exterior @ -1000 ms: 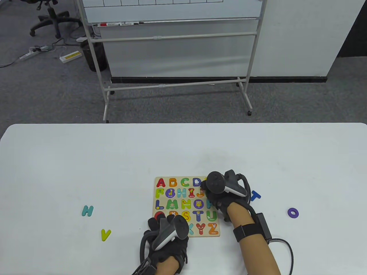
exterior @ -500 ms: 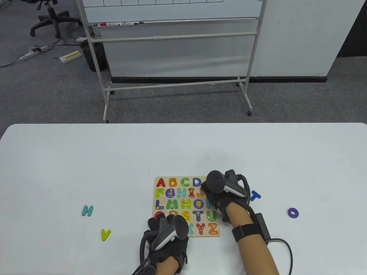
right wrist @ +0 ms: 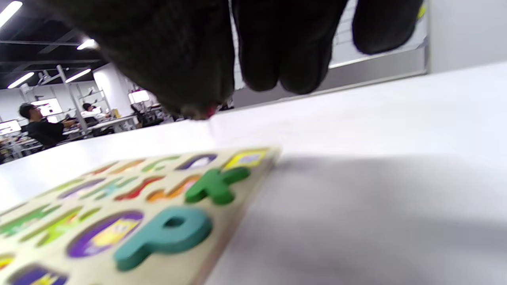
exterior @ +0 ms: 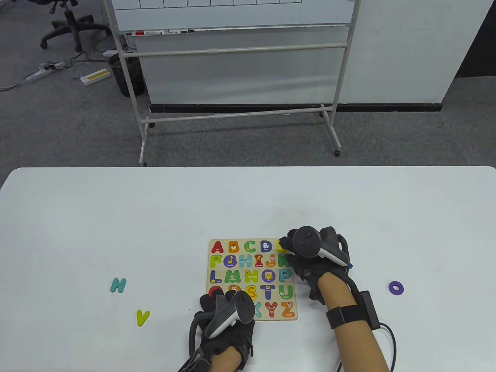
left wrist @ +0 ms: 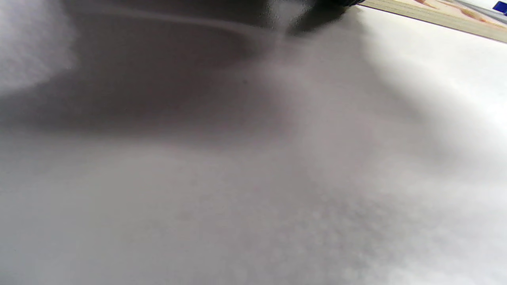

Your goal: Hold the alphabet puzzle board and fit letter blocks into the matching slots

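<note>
Even, bright overhead light fills the table view, sharp throughout, with soft shadows just beside the puzzle board (exterior: 252,279). The left wrist view is almost wholly blurred grey under a broad dark shadow. The right wrist view is soft, its gloved fingers (right wrist: 285,51) unfocused; ceiling lights glare beyond the board.

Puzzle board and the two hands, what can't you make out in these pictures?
- E slot: in the table view the right hand covers the board's top right corner; only a bit of yellow shows.
- Board's bottom left corner: under the left hand in the table view.
- Blue T: almost all behind the right hand's tracker.
- Left wrist view: mostly blurred table, just the board's edge.
- Right wrist view: blurred fingers; no contact discernible.
</note>
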`<state>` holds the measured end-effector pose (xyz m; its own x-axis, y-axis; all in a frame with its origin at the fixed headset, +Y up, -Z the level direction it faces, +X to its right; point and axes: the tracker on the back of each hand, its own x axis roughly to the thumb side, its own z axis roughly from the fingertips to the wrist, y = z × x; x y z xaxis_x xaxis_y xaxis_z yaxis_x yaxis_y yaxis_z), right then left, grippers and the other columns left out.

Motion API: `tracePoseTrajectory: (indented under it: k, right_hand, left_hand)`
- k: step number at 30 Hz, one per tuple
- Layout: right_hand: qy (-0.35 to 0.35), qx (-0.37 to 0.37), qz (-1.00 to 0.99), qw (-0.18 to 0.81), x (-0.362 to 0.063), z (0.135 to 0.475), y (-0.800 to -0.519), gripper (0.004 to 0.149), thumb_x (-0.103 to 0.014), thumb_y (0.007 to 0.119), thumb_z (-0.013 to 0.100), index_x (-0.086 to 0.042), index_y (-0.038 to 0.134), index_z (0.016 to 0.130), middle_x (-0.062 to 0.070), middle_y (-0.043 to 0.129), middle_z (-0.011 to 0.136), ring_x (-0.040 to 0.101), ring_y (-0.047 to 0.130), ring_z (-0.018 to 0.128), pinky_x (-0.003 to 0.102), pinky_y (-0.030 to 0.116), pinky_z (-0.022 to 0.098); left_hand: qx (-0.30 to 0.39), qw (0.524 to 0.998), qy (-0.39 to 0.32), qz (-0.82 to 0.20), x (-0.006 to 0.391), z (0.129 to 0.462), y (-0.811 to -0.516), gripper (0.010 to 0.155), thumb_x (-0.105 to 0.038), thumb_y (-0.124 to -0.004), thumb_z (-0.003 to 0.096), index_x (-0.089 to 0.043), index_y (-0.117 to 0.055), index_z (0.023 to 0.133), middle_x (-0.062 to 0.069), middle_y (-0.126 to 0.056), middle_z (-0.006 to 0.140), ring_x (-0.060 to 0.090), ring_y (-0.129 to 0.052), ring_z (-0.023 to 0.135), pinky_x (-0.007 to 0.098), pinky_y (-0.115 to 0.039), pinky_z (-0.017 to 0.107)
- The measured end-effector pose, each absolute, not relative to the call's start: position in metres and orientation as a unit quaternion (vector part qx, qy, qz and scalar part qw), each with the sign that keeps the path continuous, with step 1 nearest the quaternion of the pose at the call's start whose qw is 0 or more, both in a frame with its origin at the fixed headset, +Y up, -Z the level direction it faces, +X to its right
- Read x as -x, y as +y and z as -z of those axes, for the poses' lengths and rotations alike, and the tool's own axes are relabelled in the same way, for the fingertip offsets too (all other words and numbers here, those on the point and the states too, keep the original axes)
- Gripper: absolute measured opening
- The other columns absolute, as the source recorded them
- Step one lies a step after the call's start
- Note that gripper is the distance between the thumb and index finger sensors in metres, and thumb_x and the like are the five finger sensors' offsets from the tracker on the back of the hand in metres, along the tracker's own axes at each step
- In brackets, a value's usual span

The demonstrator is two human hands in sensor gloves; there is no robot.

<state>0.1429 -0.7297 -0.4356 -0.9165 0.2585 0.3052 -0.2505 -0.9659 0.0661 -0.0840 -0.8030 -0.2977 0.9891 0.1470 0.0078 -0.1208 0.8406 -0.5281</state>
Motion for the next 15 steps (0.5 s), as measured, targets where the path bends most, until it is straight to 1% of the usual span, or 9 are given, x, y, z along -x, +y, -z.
tracePoseTrajectory:
  k: [4, 8, 12, 15]
  right_hand:
    - [-0.006, -0.113, -0.985, 0.133, -0.173, 0.428, -0.72, 0.058, -0.032, 0.09, 0.045, -0.02, 0.078, 0.101, 0.013, 0.068, 0.111, 0.04, 0.076, 0.097, 0.068, 0.054, 0.07]
    - [-0.018, -0.062, -0.989, 0.133, -0.205, 0.42, -0.72, 0.061, -0.035, 0.089, 0.046, -0.019, 0.075, 0.103, 0.015, 0.067, 0.111, 0.043, 0.074, 0.1, 0.071, 0.049, 0.07]
    - [-0.002, 0.0, -0.992, 0.127, -0.242, 0.41, -0.727, 0.064, -0.038, 0.088, 0.046, -0.018, 0.071, 0.105, 0.016, 0.065, 0.112, 0.046, 0.069, 0.102, 0.074, 0.043, 0.07]
    - [0.028, 0.033, -0.996, 0.073, -0.263, 0.403, -0.733, 0.071, -0.047, 0.086, 0.047, -0.019, 0.066, 0.109, 0.017, 0.06, 0.115, 0.048, 0.065, 0.104, 0.074, 0.042, 0.07]
  left_hand:
    - [0.273, 0.959, -0.024, -0.069, 0.084, 0.298, -0.803, 0.084, -0.051, -0.047, 0.0553, -0.002, -0.002, 0.106, 0.035, 0.004, 0.106, 0.067, 0.0, 0.093, 0.076, -0.025, 0.063]
    - [0.273, 0.959, -0.024, -0.07, 0.084, 0.298, -0.803, 0.084, -0.05, -0.048, 0.0552, -0.001, -0.002, 0.106, 0.035, 0.004, 0.106, 0.067, 0.0, 0.093, 0.076, -0.025, 0.063]
    - [0.273, 0.959, -0.024, -0.071, 0.084, 0.298, -0.803, 0.084, -0.05, -0.047, 0.0553, -0.002, -0.002, 0.106, 0.035, 0.005, 0.106, 0.067, 0.0, 0.093, 0.076, -0.024, 0.063]
    - [0.273, 0.959, -0.024, -0.071, 0.084, 0.298, -0.803, 0.084, -0.05, -0.047, 0.0552, -0.001, -0.002, 0.106, 0.035, 0.005, 0.106, 0.067, 0.0, 0.093, 0.076, -0.024, 0.063]
